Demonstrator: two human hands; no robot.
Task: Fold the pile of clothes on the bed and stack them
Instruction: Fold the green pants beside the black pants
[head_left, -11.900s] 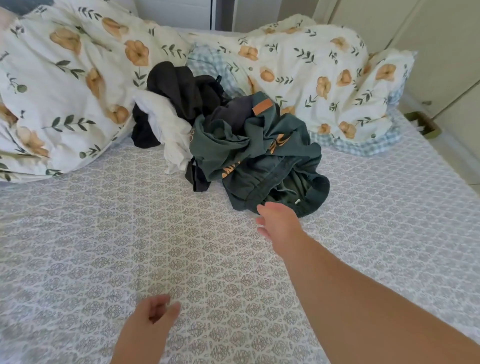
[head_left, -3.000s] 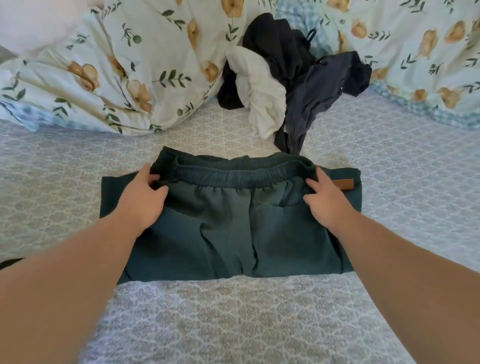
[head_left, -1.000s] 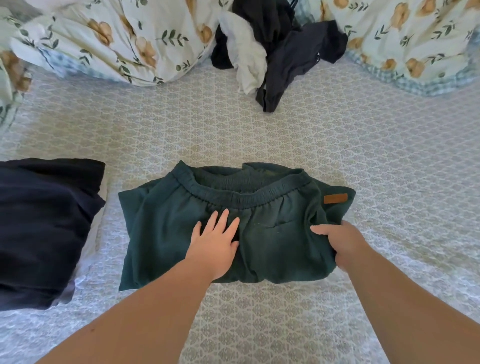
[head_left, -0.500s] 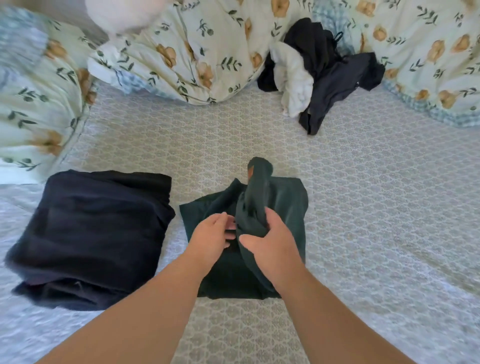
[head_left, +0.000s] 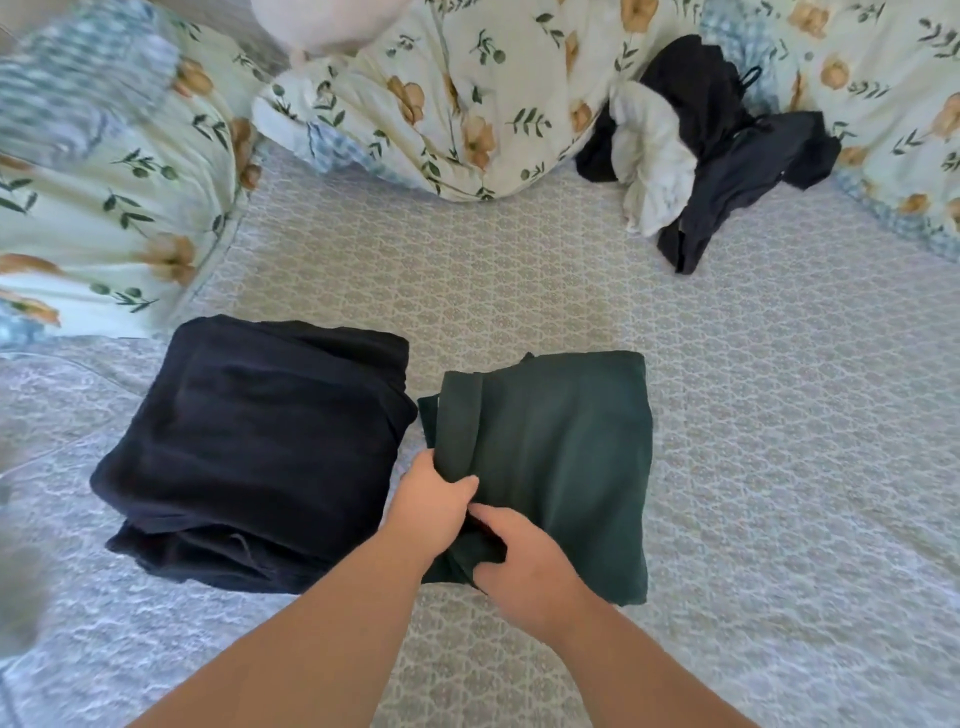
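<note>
The dark green shorts (head_left: 561, 457) lie folded into a compact rectangle on the bed sheet (head_left: 779, 467). My left hand (head_left: 428, 501) grips their near left edge, thumb on top. My right hand (head_left: 519, 558) grips the near edge beside it, fingers curled into the fabric. A stack of folded dark navy clothes (head_left: 254, 447) sits directly left of the shorts, almost touching them. The unfolded pile (head_left: 701, 150) of black, white and navy garments lies at the far right.
A floral duvet (head_left: 441, 98) is bunched along the far side of the bed and a floral pillow (head_left: 104, 182) lies at the far left. Patterned sheet stretches to the right of the shorts.
The right side of the green shorts has been folded over and laid flat. Both hands moved down to the near left edge. The view shifted slightly left.
</note>
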